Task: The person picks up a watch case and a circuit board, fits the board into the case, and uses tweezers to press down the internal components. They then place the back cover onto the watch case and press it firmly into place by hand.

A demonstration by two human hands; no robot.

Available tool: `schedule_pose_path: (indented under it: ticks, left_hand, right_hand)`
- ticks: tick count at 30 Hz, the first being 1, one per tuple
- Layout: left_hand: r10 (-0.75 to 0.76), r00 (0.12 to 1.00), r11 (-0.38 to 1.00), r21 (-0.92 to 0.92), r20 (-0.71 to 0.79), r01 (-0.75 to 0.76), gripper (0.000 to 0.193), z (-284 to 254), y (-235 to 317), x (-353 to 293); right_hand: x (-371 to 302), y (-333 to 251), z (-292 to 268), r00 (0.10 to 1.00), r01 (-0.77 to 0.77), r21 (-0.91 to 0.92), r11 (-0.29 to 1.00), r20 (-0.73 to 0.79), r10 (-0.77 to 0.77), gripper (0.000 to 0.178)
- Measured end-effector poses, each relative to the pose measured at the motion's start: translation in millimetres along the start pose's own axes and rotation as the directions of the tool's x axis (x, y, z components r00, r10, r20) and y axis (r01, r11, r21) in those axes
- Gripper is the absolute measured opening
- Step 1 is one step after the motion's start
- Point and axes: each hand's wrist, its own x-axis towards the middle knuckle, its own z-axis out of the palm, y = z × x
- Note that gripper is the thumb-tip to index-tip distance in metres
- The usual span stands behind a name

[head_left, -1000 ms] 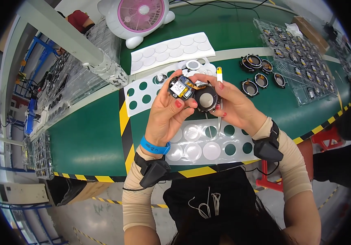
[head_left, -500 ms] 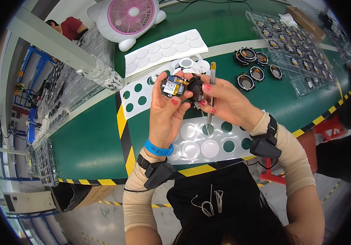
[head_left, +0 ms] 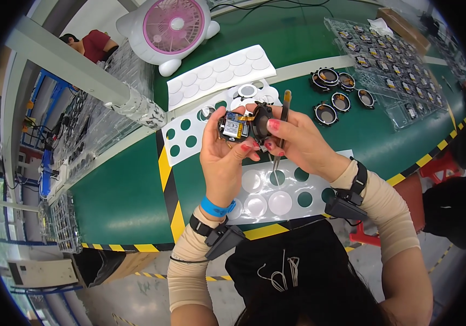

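Observation:
My left hand pinches a round watch module with a white label and an orange flex cable. Against it, my right hand grips a dark round watch case, standing nearly on edge. The two parts sit side by side, and the flex cable seems to run between them. A pair of tweezers is also tucked in my right hand, its tips pointing down toward the table. Below lies a clear sheet of round stickers, some spots peeled to green.
Several watch cases stand right of my hands. Beyond them are clear trays of modules. White sticker sheets and a pink-and-white fan sit at the back. A post rises at the left; a person works beyond it.
The watch module and case have been brought slightly lower and closer together. My left hand has shifted a little right, and the tweezers have tilted slightly. The whole view has moved a little.

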Motion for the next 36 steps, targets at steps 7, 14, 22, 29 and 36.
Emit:
schedule_pose_path:
  ticks: [7,14,22,29,36]
  left_hand:
    - [0.155,0.988,0.952,0.271,-0.026,-0.142,0.062,5.6,0.2,-6.2]
    - [0.281,0.956,0.823,0.490,0.087,-0.287,0.060,-0.2,1.6,-9.2]
    - [0.284,0.949,0.819,0.480,0.136,-0.314,0.061,-1.7,-1.9,-8.8]
    - [0.317,0.939,0.814,0.472,0.131,-0.340,0.060,4.2,-1.0,-7.1]
    - [0.352,0.903,0.585,0.695,0.247,-0.418,0.060,1.6,2.1,-5.9]
  right_hand:
    - [4.3,7.0,-2.2,0.997,-0.059,0.149,0.987,0.057,0.051,0.049]
    - [7.9,-2.1,4.1,0.999,-0.001,-0.068,0.998,0.032,0.003,0.071]
    - [6.7,-16.4,7.9,0.986,0.117,-0.059,0.991,0.130,-0.109,0.084]
    - [3.4,-10.4,-2.2,0.998,0.035,-0.142,0.989,0.060,-0.026,0.080]
    - [1.9,-3.7,-0.9,0.997,0.063,-0.199,0.978,0.058,-0.053,0.072]
